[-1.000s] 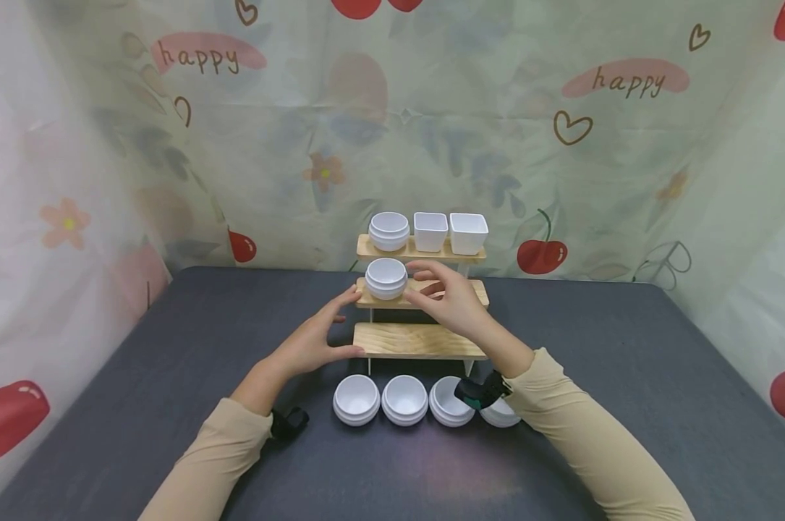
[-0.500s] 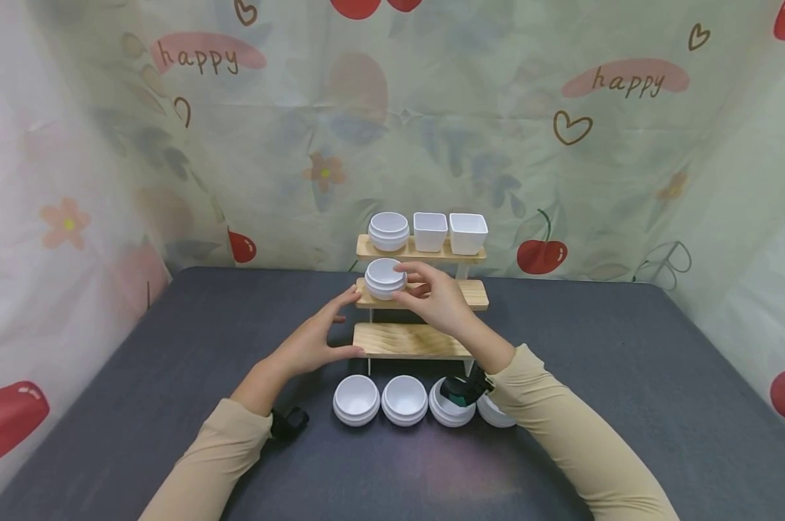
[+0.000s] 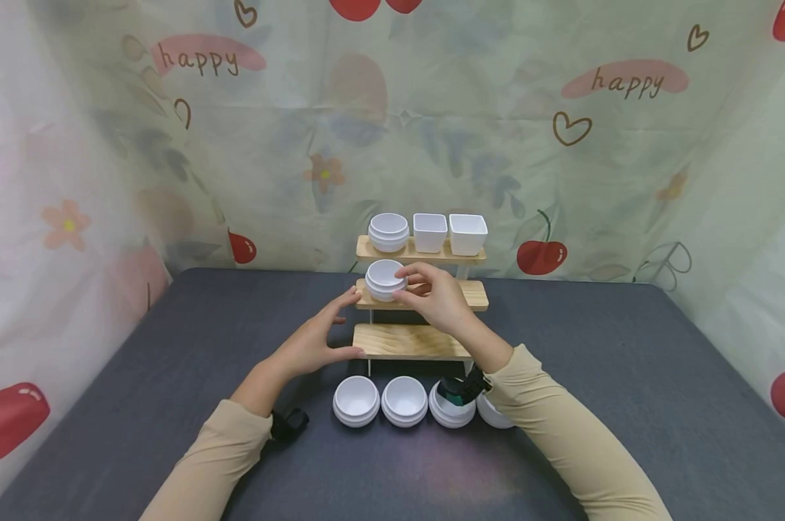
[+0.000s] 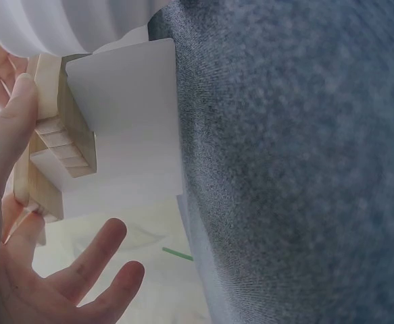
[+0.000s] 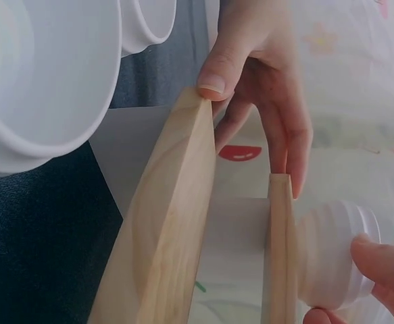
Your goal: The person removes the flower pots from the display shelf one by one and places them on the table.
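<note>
I am watching the right hand (image 3: 439,298) pinching a round white bowl (image 3: 385,279) that is sitting at the left end of the middle step of the wooden tiered stand (image 3: 418,340); thumb and fingertips are closing on the bowl's right side and rim, which in the right wrist view shows as fingertips (image 5: 379,260) pressing on its ribbed wall. I am seeing the left hand (image 3: 314,340) bracing the stand, with its fingers spread and straight: the thumb is lying along the front of the bottom step and the fingers are reaching up to the left end of the middle step, gripping nothing. That hold is steadying the light stand, I judge, so it is not shifting while the bowl is being handled. On the top step another round bowl (image 3: 388,231) and two square white cups (image 3: 449,232) are standing in a row, filling that level. On the grey table (image 3: 626,376), just in front of the stand, four more round bowls (image 3: 405,400) are lined up side by side, within easy reach, the rightmost partly hidden by the right wrist.
</note>
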`<state>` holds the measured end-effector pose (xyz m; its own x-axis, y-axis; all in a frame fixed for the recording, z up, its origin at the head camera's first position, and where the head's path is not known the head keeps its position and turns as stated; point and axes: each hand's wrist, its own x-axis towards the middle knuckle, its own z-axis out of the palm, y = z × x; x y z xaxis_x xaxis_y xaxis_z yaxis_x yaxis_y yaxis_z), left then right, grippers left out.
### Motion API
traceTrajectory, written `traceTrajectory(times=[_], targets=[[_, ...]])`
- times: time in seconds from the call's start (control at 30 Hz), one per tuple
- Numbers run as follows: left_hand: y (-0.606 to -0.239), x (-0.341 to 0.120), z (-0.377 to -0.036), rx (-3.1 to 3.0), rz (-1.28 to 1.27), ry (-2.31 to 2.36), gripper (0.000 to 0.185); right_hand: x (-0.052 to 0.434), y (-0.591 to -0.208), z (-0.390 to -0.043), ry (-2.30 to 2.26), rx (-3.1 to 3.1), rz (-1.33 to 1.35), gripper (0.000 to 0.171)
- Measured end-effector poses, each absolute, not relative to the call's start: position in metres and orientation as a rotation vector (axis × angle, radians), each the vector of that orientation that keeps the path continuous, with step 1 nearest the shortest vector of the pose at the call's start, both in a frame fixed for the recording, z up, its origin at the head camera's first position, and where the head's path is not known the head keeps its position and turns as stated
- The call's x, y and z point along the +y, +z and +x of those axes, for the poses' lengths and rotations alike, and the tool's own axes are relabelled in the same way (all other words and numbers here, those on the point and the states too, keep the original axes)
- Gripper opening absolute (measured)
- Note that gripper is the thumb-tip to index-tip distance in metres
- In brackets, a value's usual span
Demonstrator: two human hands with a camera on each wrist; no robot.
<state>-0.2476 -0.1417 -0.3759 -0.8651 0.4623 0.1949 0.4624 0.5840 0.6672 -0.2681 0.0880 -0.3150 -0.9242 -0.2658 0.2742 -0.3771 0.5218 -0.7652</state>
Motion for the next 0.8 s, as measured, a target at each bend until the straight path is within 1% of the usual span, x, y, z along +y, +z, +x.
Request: traceTrajectory(times=[0.8], targets=[[-0.3763,-0.1413,-0.2480,-2.795,-0.810,-1.186,0.091,0.0952,-0.3104,-0.2623,1.384,-2.672,0.527,0.027]])
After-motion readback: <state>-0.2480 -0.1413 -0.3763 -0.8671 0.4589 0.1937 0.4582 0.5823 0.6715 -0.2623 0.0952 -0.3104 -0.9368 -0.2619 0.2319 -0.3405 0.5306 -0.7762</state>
